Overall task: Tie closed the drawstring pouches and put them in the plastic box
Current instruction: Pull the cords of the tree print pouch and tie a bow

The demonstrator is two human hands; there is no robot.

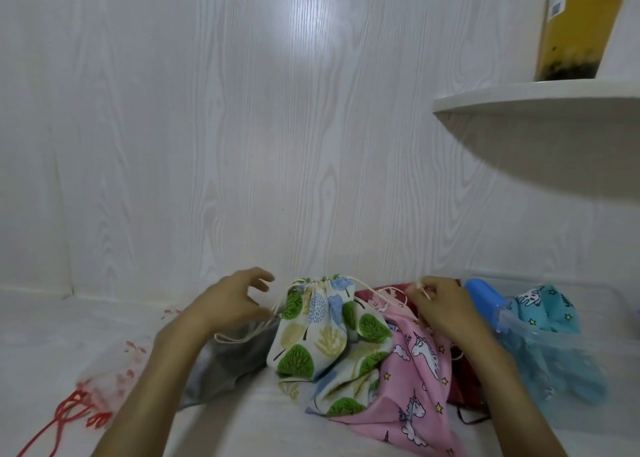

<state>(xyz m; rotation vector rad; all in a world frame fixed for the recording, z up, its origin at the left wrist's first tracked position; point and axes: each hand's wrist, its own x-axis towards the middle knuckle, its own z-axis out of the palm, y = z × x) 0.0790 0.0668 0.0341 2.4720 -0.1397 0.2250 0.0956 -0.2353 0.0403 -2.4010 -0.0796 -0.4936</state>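
- Here, a white cotton drawstring pouch printed w/ green, blue & yellow trees stood mid-surface on the white wood-grain tabletop, close to the back wall, its mouth gathered shut.
- Left hand sat just left of that pouch, fingers curled round the cream drawstring cord; a loop of cord trailed over the wrist side.
- Right hand was just right of the pouch, thumb & fingertips pinching the other cord end, which ran taut from the pouch mouth.
- Pink fabric pouch w/ unicorns & stars lay flat under and in front of the right forearm, overlapping the tree pouch's lower right.
- Dark red pouch lay partly hidden beneath the pink one & the right hand.
- Grey fabric pouch lay under the left forearm.
- Sheer pouch w/ red hearts & red cord lay towards the front-left corner, blurred.
- Clear plastic box w/ blue clip handle sat at the right edge, holding a teal unicorn-print pouch.
- White corner shelf upper right carried a yellow container.
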